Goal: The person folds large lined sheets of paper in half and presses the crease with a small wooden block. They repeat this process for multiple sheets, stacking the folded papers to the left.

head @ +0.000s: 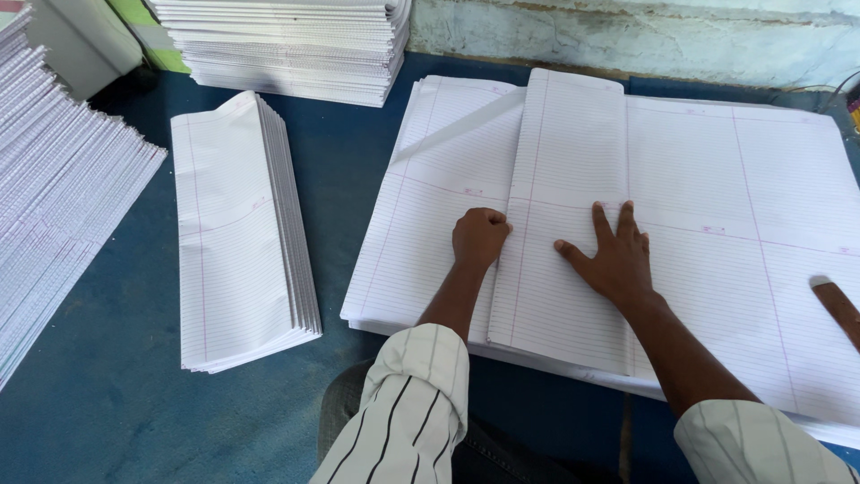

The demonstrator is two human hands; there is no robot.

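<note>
The left hand [479, 236], curled into a fist, presses the folded edge of a ruled sheet [560, 224], while the right hand [614, 255] lies flat on it with fingers spread. The sheet tops a wide pile of ruled paper [761, 197] covering the blue worktop's [107, 394] right side. Toward the left edge lies a folded bundle [237, 237], apparently of the same paper, with stacks [296, 45] at the far edge.

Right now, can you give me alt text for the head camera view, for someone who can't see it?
A person's left hand, closed in a fist, and flat right hand press a folded ruled sheet on a wide paper stack on a blue surface. A pile of folded sheets lies to the left.
</note>
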